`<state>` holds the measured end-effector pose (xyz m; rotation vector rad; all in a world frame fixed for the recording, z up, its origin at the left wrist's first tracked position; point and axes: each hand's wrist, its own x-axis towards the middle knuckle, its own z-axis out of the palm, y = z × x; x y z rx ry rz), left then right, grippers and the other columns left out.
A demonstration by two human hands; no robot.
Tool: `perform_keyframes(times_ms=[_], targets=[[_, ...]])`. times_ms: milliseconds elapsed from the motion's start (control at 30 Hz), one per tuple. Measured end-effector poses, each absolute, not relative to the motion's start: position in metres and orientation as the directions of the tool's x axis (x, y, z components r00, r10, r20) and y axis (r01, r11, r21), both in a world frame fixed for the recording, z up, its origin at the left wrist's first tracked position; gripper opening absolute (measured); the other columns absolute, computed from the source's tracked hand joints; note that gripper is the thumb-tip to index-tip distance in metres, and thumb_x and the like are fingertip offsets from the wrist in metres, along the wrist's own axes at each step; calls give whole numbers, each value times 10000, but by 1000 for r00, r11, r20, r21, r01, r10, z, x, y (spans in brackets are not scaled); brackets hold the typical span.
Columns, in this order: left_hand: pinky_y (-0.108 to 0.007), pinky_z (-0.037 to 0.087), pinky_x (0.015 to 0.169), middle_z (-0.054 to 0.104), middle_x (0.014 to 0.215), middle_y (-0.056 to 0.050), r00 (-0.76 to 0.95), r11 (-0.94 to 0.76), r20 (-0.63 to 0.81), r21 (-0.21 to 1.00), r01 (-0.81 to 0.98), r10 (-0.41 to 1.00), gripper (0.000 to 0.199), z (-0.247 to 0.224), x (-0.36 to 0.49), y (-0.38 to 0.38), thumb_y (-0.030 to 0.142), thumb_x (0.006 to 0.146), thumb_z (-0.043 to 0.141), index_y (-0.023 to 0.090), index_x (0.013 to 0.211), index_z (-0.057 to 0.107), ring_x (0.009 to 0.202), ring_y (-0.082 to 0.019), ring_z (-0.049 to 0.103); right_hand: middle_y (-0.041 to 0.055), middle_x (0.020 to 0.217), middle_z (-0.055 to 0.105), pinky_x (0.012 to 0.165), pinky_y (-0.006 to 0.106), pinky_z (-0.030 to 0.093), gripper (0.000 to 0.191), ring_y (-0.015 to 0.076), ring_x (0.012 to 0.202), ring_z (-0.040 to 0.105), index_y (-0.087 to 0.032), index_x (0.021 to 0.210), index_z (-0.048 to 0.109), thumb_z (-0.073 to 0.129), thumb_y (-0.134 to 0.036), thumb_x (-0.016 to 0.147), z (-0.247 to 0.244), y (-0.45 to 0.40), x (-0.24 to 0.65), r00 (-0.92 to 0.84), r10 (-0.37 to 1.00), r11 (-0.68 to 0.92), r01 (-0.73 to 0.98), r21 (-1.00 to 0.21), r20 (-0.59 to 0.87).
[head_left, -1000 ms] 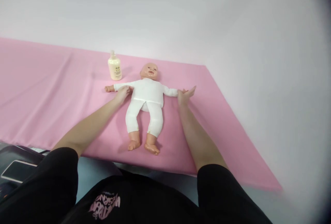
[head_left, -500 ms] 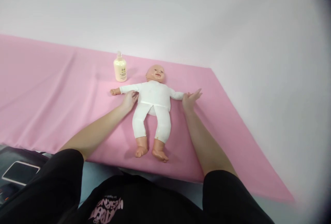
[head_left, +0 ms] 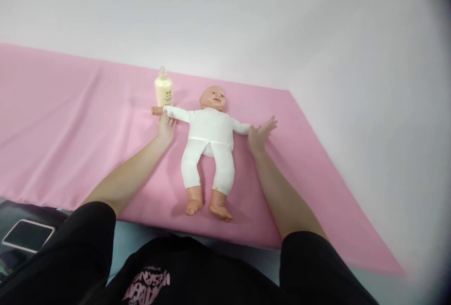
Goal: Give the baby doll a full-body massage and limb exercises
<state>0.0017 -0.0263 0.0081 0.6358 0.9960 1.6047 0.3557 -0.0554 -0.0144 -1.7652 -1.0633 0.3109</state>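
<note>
A baby doll (head_left: 211, 129) in a white suit lies face up on a pink cloth (head_left: 116, 107), arms spread and feet toward me. My left hand (head_left: 167, 127) is closed round the doll's arm at the left, near its wrist, and the small fist sticks out past my fingers. At the right, my right hand (head_left: 260, 136) is against the end of the other sleeve, fingers spread out; it hides the doll's hand there. A pump bottle (head_left: 164, 91) of pale yellow liquid stands just behind the arm at the left.
A phone (head_left: 28, 235) with a light rim lies on a dark surface at the lower left, beside the cloth-covered table. The table's near edge runs in front of my body. A plain white surface (head_left: 225, 23) lies beyond the cloth.
My left hand has moved left along the doll's arm, from near its body to the wrist, and that arm is now raised higher in view. My right hand has hardly moved.
</note>
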Motion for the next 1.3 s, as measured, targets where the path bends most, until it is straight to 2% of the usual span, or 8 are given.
perform_keyframes(times_ms=[133, 300, 400, 533, 733, 900, 1033, 1300], targets=[[-361, 531, 1095, 606, 1437, -93, -292, -171, 7, 823, -542, 957, 403, 7, -1, -23, 393, 945, 660, 281, 1294, 492, 1291, -204, 640, 84, 1731, 48, 1315, 631, 18, 885, 247, 1643, -83, -200, 1635, 134, 501, -279, 833, 18, -76, 326, 395, 761, 205, 605, -769, 514], [-328, 510, 1104, 648, 1348, -70, -366, -323, 175, 860, -395, 914, 367, 7, 4, -25, 359, 860, 759, 266, 1169, 585, 1315, -200, 616, 123, 1591, 425, 1374, 473, 145, 645, 251, 1560, 330, -171, 1469, 501, 635, -294, 851, 63, -76, 258, -19, 834, 529, 311, -790, 551], [-324, 481, 1126, 707, 1191, -64, -291, -412, 338, 876, -250, 895, 245, 11, 9, -37, 410, 870, 749, 241, 1025, 667, 1234, -198, 646, 106, 1601, 417, 1369, 499, 178, 718, 277, 1556, 329, -181, 1480, 504, 706, -247, 794, 69, -63, 218, -354, 812, 566, 278, -776, 465], [-332, 515, 1036, 718, 1022, -52, 2, -472, 473, 880, -58, 881, 259, 19, 17, -59, 473, 844, 752, 235, 919, 684, 1040, -202, 678, 123, 1584, 430, 1304, 478, 336, 842, 259, 1481, 437, -156, 1583, 359, 637, -203, 790, 55, -47, 187, -566, 743, 620, 378, -688, 359], [-353, 518, 944, 666, 860, -38, 177, -579, 552, 794, 186, 815, 297, 30, 24, -76, 522, 855, 715, 242, 806, 628, 869, -213, 628, 122, 1435, 573, 1209, 416, 445, 621, 233, 1311, 576, -138, 1429, 527, 596, -271, 826, 40, -47, 188, -606, 689, 674, 331, -660, 399], [-379, 514, 918, 637, 807, -43, 274, -586, 528, 782, 213, 804, 423, 34, 24, -77, 641, 790, 749, 252, 730, 594, 845, -232, 600, 106, 1369, 612, 1204, 407, 439, 572, 227, 1281, 578, -162, 1390, 544, 620, -417, 884, 45, -54, 193, -623, 652, 719, 326, -614, 432], [-397, 510, 927, 645, 803, -49, 297, -620, 561, 766, 169, 773, 383, 33, 25, -80, 611, 802, 753, 252, 736, 638, 829, -238, 611, 93, 1391, 597, 1203, 392, 443, 621, 223, 1308, 569, -189, 1409, 530, 620, -526, 896, 45, -56, 195, -636, 630, 740, 316, -594, 446], [-415, 512, 977, 677, 842, -58, 331, -627, 548, 748, 218, 768, 295, 33, 29, -81, 528, 864, 718, 256, 756, 673, 903, -254, 636, 82, 1404, 595, 1182, 393, 455, 559, 221, 1290, 587, -200, 1372, 571, 607, -499, 900, 47, -57, 196, -651, 609, 746, 276, -607, 453]])
